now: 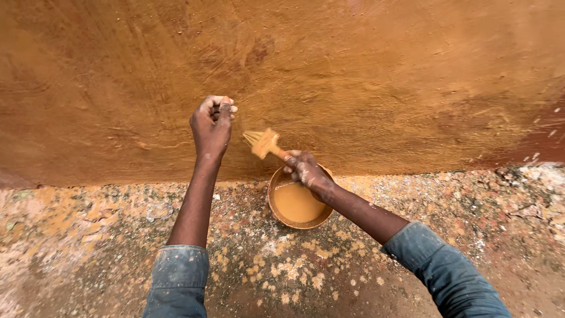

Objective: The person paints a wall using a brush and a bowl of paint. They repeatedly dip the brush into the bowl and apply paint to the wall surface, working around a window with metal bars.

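My right hand point(306, 172) grips the handle of a small brush point(263, 143) whose bristles, blurred and coated in ochre wash, point left at the base of an orange-brown earthen wall point(353, 76). Right below that hand sits a round bowl point(281, 219) filled with ochre liquid, resting on the ground against the wall. My left hand point(213, 125) is raised in a closed fist pressed against the wall, just left of the brush; I cannot tell whether anything is inside it. Both forearms emerge from rolled blue denim sleeves.
The speckled ground point(118, 253) at the wall's foot is splashed with pale ochre drips. A darker reddish patch point(541, 135) marks the wall at the right. Loose rubble and whitish flecks point(529, 182) lie along the base on the right.
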